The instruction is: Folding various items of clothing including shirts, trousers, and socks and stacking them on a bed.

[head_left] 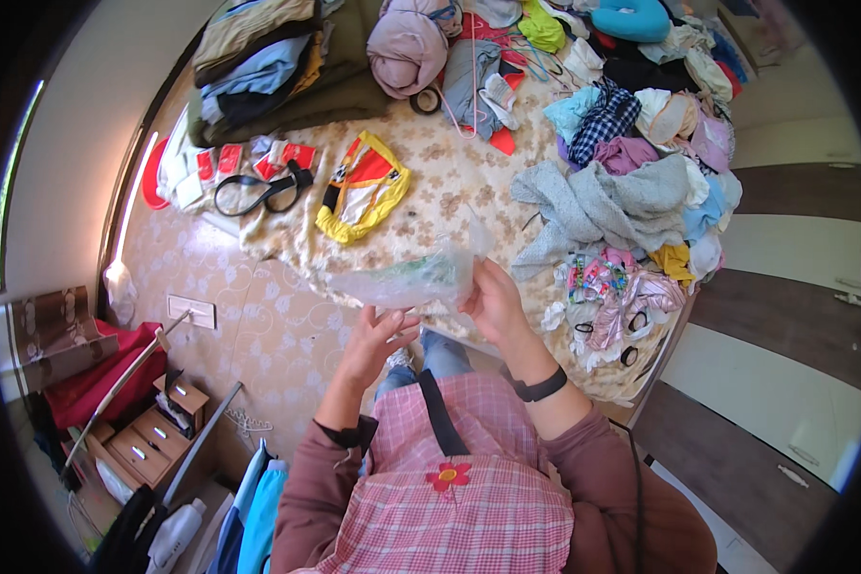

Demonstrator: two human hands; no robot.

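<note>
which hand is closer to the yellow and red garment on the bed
Left. The left hand sits below the yellow and red garment; the right hand is farther right, gripping the clear plastic bag.

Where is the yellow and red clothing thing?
The yellow and red garment lies flat on the floral bedsheet, left of centre in the head view, beside the black strap.

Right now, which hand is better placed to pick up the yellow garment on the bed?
Probably the left hand. It lies open under the clear plastic bag with fingers spread, on the same side as the yellow garment. The right hand grips the bag's edge, so it is occupied.
</note>
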